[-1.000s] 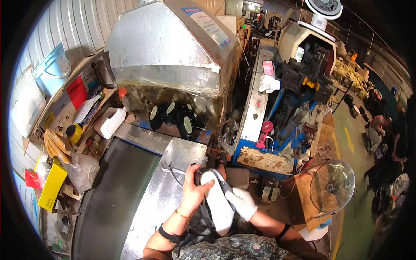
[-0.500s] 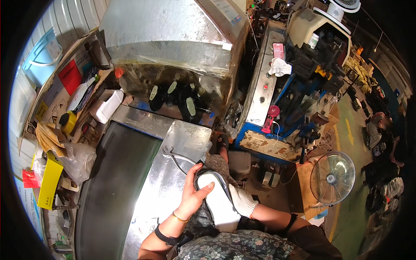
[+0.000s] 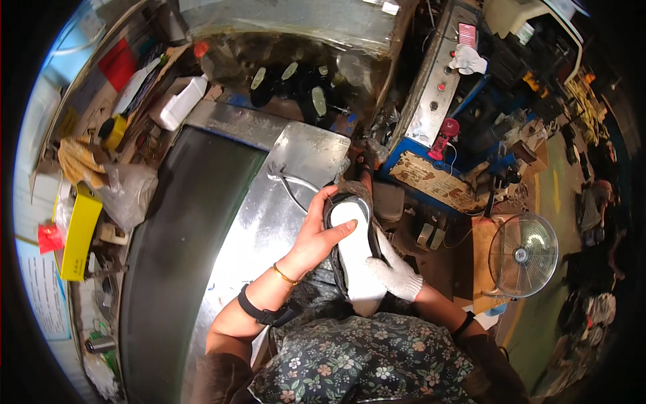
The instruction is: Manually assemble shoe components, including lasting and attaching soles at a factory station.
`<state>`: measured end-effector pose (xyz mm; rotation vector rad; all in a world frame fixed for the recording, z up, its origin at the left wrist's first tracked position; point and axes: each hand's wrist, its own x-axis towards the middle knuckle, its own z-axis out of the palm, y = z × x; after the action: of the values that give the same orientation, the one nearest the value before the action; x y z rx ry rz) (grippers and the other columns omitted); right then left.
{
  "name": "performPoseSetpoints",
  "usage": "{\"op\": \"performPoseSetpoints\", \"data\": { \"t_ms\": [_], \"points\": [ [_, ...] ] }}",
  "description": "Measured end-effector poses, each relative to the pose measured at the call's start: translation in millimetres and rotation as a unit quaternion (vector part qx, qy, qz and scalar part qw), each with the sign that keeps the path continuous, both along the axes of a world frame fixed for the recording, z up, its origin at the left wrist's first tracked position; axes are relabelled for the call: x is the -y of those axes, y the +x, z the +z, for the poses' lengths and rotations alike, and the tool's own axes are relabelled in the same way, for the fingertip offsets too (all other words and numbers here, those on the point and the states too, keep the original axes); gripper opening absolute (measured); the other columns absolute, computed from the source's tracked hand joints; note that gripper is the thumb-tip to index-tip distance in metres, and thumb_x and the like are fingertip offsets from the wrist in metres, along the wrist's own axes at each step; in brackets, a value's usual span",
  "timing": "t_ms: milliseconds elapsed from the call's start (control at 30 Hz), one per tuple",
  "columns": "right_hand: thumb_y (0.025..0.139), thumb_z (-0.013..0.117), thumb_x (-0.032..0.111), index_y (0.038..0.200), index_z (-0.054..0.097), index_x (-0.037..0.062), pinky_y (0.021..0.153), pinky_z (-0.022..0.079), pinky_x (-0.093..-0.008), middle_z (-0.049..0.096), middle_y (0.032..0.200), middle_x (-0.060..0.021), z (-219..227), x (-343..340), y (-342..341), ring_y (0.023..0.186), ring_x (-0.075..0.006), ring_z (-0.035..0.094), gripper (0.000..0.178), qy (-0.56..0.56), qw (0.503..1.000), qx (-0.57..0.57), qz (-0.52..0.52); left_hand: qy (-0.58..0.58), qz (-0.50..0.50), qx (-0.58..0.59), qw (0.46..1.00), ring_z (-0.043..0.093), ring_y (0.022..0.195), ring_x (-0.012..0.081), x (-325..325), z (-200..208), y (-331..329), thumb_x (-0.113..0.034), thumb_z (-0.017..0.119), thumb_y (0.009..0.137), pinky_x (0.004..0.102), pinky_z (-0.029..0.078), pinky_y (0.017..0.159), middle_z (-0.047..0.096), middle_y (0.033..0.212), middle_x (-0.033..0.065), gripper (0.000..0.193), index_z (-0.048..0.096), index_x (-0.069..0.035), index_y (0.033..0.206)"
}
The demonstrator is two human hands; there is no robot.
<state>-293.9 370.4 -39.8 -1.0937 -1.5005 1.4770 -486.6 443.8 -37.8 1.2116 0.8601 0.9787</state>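
Observation:
A shoe upper [image 3: 330, 263], dark and stretched over a last, is held sole side up in front of my body. Its white bottom [image 3: 353, 252] faces me, and a dark rim of material runs around it. My bare left hand [image 3: 316, 236] grips the far left part, with the thumb lying on the white bottom and the fingers around the edge. On the right side, my right hand [image 3: 398, 275] in a white knit glove clasps the shoe nearer the heel end, its thumb over the white bottom. The gloved fingers are partly hidden behind the shoe.
A dark conveyor belt [image 3: 188, 249] runs along the left, beside a shiny metal table [image 3: 259, 236]. Several black shoes with pale green bottoms [image 3: 319, 101] stand under the metal hood. To the right are a blue machine [image 3: 410, 153], a pink handheld fan [image 3: 444, 138] and a round fan [image 3: 523, 256].
The view has tilted, so the surroundings sit higher in the picture. My gloved right hand has shifted along the shoe, and its thumb now lies on the white bottom. My left hand keeps its hold.

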Motion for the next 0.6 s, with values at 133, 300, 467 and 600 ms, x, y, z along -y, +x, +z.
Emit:
{"op": "performPoseSetpoints", "data": {
  "t_ms": [133, 300, 467, 600],
  "points": [
    [0.092, 0.045, 0.006, 0.151, 0.014, 0.0003, 0.115, 0.020, -0.0330, 0.027, 0.151, -0.0137, 11, 2, -20, 0.141, -0.0226, 0.025, 0.067, -0.140, 0.975, -0.163, -0.060, -0.199, -0.005, 0.341, 0.919, 0.045, 0.128, 0.0225, 4, -5, -10, -0.031, 0.048, 0.099, 0.0337, 0.034, 0.108, 0.045, 0.142, 0.0129, 0.058, 0.031, -0.002, 0.146],
    [0.095, 0.050, 0.018, 0.150, 0.010, -0.0031, 0.116, 0.019, -0.0350, 0.025, 0.151, -0.0206, -1, -10, -34, 0.142, -0.0294, 0.023, 0.071, 0.024, 0.998, 0.033, -0.043, 0.025, 0.137, -0.439, 0.888, 0.063, 0.093, 0.0456, 25, 2, -2, -0.034, 0.031, 0.103, 0.0465, 0.051, 0.084, 0.063, 0.101, 0.0322, 0.053, 0.047, 0.010, 0.128],
    [0.092, 0.052, 0.014, 0.148, 0.004, -0.0073, 0.116, 0.016, -0.0396, 0.015, 0.152, -0.0284, 0, 10, -45, 0.144, -0.0379, 0.014, 0.076, 0.076, 0.982, 0.149, -0.085, 0.134, 0.089, -0.442, 0.883, 0.060, 0.081, 0.0526, 37, 7, -16, -0.028, 0.033, 0.102, 0.0526, 0.050, 0.075, 0.063, 0.090, 0.0330, 0.050, 0.034, 0.010, 0.134],
    [0.094, 0.052, 0.017, 0.147, 0.004, -0.0093, 0.116, 0.017, -0.0399, 0.017, 0.151, -0.0313, -4, 18, -37, 0.144, -0.0388, 0.017, 0.076, 0.099, 0.984, 0.117, -0.087, 0.118, 0.121, -0.293, 0.941, 0.048, 0.124, 0.0429, 67, -8, -3, -0.027, 0.035, 0.103, 0.0420, 0.039, 0.102, 0.044, 0.134, 0.0333, 0.054, 0.023, 0.006, 0.144]
  ]
}}
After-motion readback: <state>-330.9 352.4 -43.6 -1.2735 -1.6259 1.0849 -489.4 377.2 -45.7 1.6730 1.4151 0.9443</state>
